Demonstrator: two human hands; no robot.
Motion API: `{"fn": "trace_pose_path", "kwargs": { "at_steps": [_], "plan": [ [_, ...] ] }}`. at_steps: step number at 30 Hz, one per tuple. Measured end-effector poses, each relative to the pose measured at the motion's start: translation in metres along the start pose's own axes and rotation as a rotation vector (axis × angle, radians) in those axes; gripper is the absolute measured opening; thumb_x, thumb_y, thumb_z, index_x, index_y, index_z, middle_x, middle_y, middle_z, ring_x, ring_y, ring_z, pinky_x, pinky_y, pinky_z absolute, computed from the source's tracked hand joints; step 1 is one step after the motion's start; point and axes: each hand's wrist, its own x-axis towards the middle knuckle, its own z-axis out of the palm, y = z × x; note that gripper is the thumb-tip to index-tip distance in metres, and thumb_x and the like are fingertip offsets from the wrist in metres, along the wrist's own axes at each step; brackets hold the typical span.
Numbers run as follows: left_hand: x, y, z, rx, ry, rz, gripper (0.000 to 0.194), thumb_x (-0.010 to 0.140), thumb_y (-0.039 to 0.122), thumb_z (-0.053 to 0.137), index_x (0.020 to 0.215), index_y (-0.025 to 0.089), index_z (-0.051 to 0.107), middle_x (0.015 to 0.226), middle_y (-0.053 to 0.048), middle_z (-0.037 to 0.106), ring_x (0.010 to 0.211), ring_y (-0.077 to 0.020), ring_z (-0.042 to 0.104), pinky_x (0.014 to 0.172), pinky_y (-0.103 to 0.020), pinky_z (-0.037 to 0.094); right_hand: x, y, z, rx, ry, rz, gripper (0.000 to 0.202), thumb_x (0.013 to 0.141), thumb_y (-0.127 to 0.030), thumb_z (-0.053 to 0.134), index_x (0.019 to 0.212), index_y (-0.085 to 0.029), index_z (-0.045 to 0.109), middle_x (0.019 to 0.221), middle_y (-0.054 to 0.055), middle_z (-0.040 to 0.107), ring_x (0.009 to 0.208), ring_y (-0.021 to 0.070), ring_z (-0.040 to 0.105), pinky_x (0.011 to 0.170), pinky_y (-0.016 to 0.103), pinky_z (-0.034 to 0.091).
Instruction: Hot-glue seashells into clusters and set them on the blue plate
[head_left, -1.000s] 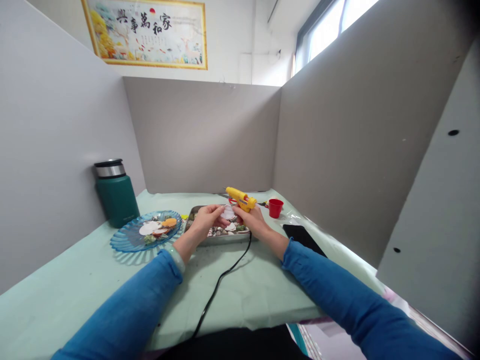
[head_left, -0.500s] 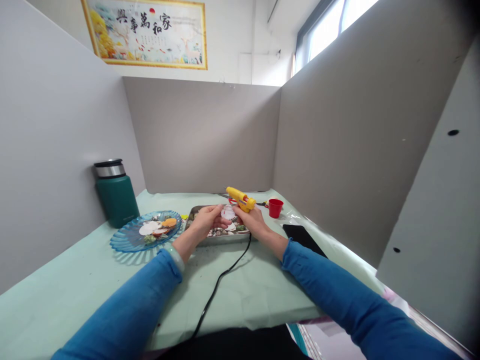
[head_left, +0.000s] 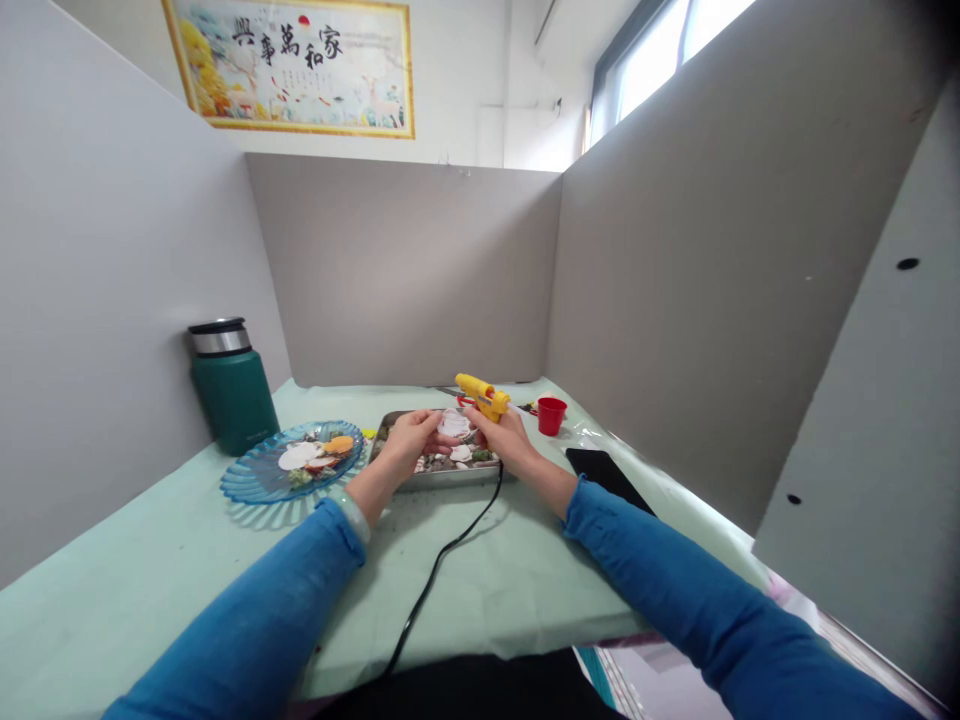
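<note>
My left hand (head_left: 409,444) is closed on the left edge of a whitish shell piece (head_left: 454,423), held above a metal tray (head_left: 442,482) of shells and stones. On the piece's other side, my right hand (head_left: 502,437) is wrapped round a yellow glue gun (head_left: 481,395), its nose pointing up and left. The right fingertips are close to the piece; whether they touch it is hard to tell. A black cord (head_left: 444,552) runs from beside the tray toward the front edge of the table.
A blue scalloped plate (head_left: 247,480) bearing shells lies at left, with a green bottle (head_left: 232,398) behind it. At right are a red cup (head_left: 551,416) and a black phone (head_left: 607,480). Red-handled scissors lie behind the tray. Grey panels (head_left: 405,270) enclose the table.
The glue gun has shifted very slightly, and a pale stick now shows at its rear. The whitish piece has tilted a little between my hands.
</note>
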Motion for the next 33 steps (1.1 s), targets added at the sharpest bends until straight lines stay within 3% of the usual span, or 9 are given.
{"fn": "trace_pose_path", "kwargs": {
  "at_steps": [4, 8, 15, 27, 33],
  "plan": [
    [0.004, 0.0, -0.002, -0.075, 0.134, 0.004, 0.012, 0.086, 0.017, 0.065, 0.079, 0.012, 0.057, 0.06, -0.003, 0.064, 0.053, -0.0174, 0.07, 0.047, -0.022, 0.055, -0.004, -0.01, -0.003, 0.001, -0.119, -0.049, 0.029, 0.076, -0.047, 0.066, 0.073, -0.019, 0.06, 0.051, -0.004, 0.05, 0.046, 0.0106, 0.045, 0.046, 0.024, 0.039],
    [0.004, 0.001, -0.004, -0.129, 0.175, -0.002, 0.011, 0.088, 0.016, 0.063, 0.08, 0.012, 0.056, 0.06, -0.003, 0.065, 0.053, -0.0154, 0.069, 0.05, -0.022, 0.056, -0.008, -0.019, -0.008, -0.168, -0.235, -0.03, 0.027, 0.073, -0.04, 0.07, 0.063, -0.02, 0.057, 0.048, -0.004, 0.05, 0.044, 0.0104, 0.044, 0.044, 0.023, 0.034],
    [0.004, 0.001, -0.007, -0.197, 0.225, 0.036, 0.01, 0.09, 0.012, 0.058, 0.08, 0.011, 0.057, 0.066, -0.006, 0.068, 0.059, -0.0159, 0.071, 0.058, -0.024, 0.058, -0.006, -0.018, -0.011, -0.185, -0.275, 0.005, 0.025, 0.073, -0.039, 0.069, 0.064, -0.019, 0.057, 0.048, -0.004, 0.048, 0.044, 0.0101, 0.042, 0.043, 0.023, 0.032],
    [0.003, 0.002, -0.005, -0.139, 0.164, 0.052, 0.014, 0.089, 0.02, 0.063, 0.08, 0.011, 0.058, 0.061, -0.006, 0.067, 0.057, -0.0153, 0.07, 0.058, -0.022, 0.057, -0.008, -0.019, -0.009, -0.203, -0.238, -0.015, 0.021, 0.072, -0.035, 0.068, 0.065, -0.017, 0.06, 0.049, -0.004, 0.049, 0.044, 0.0096, 0.043, 0.044, 0.023, 0.033],
    [0.002, 0.003, -0.003, -0.1, 0.189, 0.053, 0.013, 0.094, 0.016, 0.053, 0.082, 0.011, 0.057, 0.063, -0.007, 0.068, 0.056, -0.0145, 0.069, 0.059, -0.023, 0.057, -0.007, -0.016, -0.008, -0.205, -0.221, -0.026, 0.022, 0.072, -0.034, 0.069, 0.064, -0.018, 0.057, 0.05, -0.003, 0.05, 0.044, 0.0096, 0.044, 0.043, 0.023, 0.032]
  ]
}}
